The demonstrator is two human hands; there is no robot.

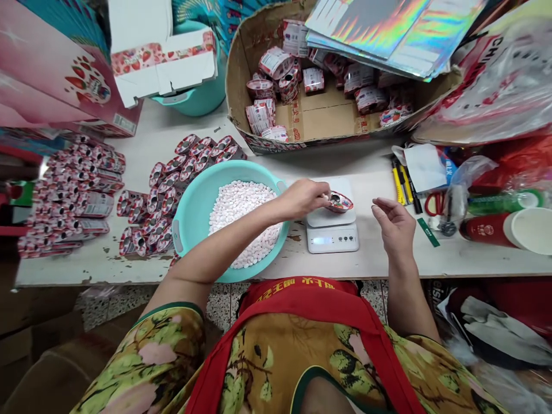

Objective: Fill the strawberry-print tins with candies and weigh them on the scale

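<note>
My left hand [305, 199] reaches across the basin, its fingers pinched together at the near-left rim of a small oval strawberry-print carton [341, 202]. A pale bit like the basin's candies shows at the fingertips, mostly hidden. The carton sits with its opening up on a white digital scale [333, 237] with a lit display. Small pale pink-white tablet candies [241, 213] fill part of a turquoise basin [190, 201] under my left forearm. To the right of the scale, my right hand [394, 225] is raised, fingers apart and holding nothing.
Rows of strawberry-print cartons [170, 178] stand left of the basin, with more stacked [81, 201] farther left. A cardboard box [328, 115] behind holds several packs under shiny holographic sheets [388, 34]. Yellow cutters [401, 183], scissors [432, 204] and a red paper cup [487, 229] lie at right.
</note>
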